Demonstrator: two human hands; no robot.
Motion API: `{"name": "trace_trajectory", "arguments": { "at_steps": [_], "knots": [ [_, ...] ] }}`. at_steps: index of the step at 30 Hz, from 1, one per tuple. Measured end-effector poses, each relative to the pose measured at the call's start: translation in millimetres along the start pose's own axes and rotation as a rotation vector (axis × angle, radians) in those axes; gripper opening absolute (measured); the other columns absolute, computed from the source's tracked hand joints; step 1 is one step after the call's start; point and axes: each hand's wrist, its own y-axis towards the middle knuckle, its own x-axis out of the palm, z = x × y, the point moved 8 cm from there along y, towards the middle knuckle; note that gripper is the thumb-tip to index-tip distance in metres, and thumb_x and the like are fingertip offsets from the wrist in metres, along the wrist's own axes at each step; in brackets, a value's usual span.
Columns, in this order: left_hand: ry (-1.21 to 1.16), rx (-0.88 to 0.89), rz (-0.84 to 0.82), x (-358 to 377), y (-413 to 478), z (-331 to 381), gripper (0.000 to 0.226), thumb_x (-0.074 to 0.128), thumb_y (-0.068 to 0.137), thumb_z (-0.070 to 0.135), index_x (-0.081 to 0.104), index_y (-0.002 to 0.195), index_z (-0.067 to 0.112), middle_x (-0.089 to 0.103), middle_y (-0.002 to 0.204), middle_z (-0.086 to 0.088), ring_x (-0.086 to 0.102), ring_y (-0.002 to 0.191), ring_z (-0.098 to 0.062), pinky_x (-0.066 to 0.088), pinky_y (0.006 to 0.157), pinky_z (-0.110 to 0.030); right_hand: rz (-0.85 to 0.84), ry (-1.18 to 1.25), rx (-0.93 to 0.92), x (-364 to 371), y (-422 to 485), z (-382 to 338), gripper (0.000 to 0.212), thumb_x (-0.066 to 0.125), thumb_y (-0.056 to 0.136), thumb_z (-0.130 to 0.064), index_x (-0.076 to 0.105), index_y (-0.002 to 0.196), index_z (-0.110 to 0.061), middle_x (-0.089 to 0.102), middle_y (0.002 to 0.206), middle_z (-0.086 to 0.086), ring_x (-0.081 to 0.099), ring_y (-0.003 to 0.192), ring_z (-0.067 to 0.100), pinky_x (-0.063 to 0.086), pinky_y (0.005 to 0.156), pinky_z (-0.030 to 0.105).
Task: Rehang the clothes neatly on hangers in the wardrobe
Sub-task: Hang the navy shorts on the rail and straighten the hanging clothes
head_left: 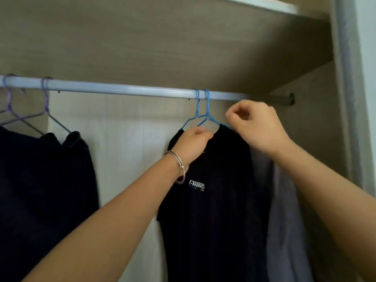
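Right of centre in the frame, the black T-shirt (213, 210) hangs from a blue hanger (207, 112) hooked over the rail (122, 89), close beside a second blue hanger (197, 106). The left hand (193, 141) grips the collar by the near shoulder. The right hand (258, 127) is curled, thumb and forefinger pinched at the far shoulder, seemingly on fabric over the wire, though the blur leaves that unsure. To finish this well, draw both shoulders outward evenly until the seams sit on the hanger's ends. Keep the neck centred under the hook, and avoid snagging the neighbouring hanger or the grey garment (284, 200) behind.
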Motion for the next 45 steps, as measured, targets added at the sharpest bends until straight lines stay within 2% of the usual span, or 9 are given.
{"name": "trace_trajectory", "arguments": {
  "at_steps": [3,5,9,11,17,21,26,38,45],
  "knots": [
    [0.092,-0.002,0.068,25.1,41.9,16.7,0.025,0.046,0.092,0.032,0.05,0.075,0.015,0.048,0.069,-0.002,0.047,0.063,-0.017,0.036,0.06,-0.027,-0.1,-0.19,0.144,-3.9,43.3,42.6,0.024,0.05,0.086,-0.022,0.067,0.1,-0.011,0.066,0.11,0.012,0.059,0.105,0.031,0.047,0.085,0.032],
    [0.076,-0.077,0.071,39.0,62.6,13.4,0.035,0.051,0.089,0.039,0.062,0.096,0.007,0.064,0.092,-0.008,0.06,0.084,-0.023,0.046,0.075,-0.029,-0.333,-0.283,0.238,18.5,48.5,65.9,0.033,0.053,0.086,-0.024,0.064,0.109,-0.004,0.064,0.114,0.016,0.06,0.101,0.029,0.048,0.072,0.027],
    [-0.011,-0.156,0.121,48.1,85.9,2.0,0.012,0.053,0.087,0.01,0.055,0.077,0.004,0.059,0.061,-0.001,0.046,0.059,-0.013,0.037,0.042,-0.015,-0.611,-0.324,0.207,56.6,40.8,65.4,0.041,0.043,0.094,-0.024,0.054,0.121,0.005,0.057,0.12,0.022,0.055,0.098,0.028,0.033,0.056,0.024],
    [0.042,-0.165,0.228,34.4,94.5,-4.1,0.016,0.047,0.088,0.005,0.058,0.081,-0.004,0.06,0.075,-0.012,0.056,0.073,-0.025,0.037,0.052,-0.023,-0.639,-0.238,0.234,64.2,39.0,64.5,0.034,0.047,0.093,-0.023,0.058,0.115,0.0,0.057,0.105,0.017,0.05,0.087,0.023,0.032,0.05,0.025],
    [0.129,-0.175,0.334,-32.4,89.4,-12.7,0.031,0.043,0.09,0.006,0.04,0.06,0.012,0.044,0.06,-0.003,0.044,0.052,-0.015,0.04,0.051,-0.021,-0.594,0.006,0.233,90.8,37.8,42.4,0.034,0.058,0.084,-0.019,0.065,0.109,0.002,0.063,0.115,0.018,0.058,0.102,0.03,0.036,0.069,0.023],
    [0.157,-0.184,0.354,-90.2,61.6,-8.9,0.032,0.046,0.09,0.004,0.041,0.059,0.01,0.043,0.057,-0.003,0.041,0.047,-0.012,0.036,0.033,-0.012,-0.605,0.187,0.251,121.8,35.1,-1.8,0.03,0.06,0.082,-0.021,0.064,0.102,0.001,0.058,0.077,0.006,0.047,0.058,0.011,0.036,0.043,0.016],
    [0.2,-0.216,0.414,-164.2,29.5,-2.3,0.033,0.046,0.091,0.003,0.043,0.059,0.009,0.04,0.055,-0.004,0.041,0.024,-0.005,0.033,0.028,-0.012,-0.581,0.547,0.402,158.5,16.1,-59.8,0.025,0.059,0.084,-0.012,0.058,0.105,0.002,0.049,0.063,0.006,0.045,0.051,0.014,0.024,0.021,0.01],
    [0.277,-0.309,0.447,-286.4,-0.3,-18.2,0.031,0.04,0.093,-0.001,0.049,0.064,0.006,0.039,0.056,-0.006,0.04,0.045,-0.016,0.035,0.032,-0.017,-0.564,0.745,0.487,212.3,1.2,-143.9,0.029,0.053,0.085,-0.004,0.058,0.111,0.007,0.055,0.073,0.009,0.052,0.056,0.016,0.032,0.026,0.009],
    [0.404,-0.29,0.395,-302.3,-1.7,-17.6,0.03,0.038,0.095,-0.001,0.053,0.12,-0.011,0.041,0.056,-0.008,0.047,0.032,-0.014,0.033,0.032,-0.012,-0.556,0.714,0.475,222.2,-2.5,-167.9,0.026,0.053,0.085,-0.003,0.057,0.107,0.009,0.053,0.067,0.011,0.049,0.052,0.017,0.031,0.027,0.008]
  ]
}}
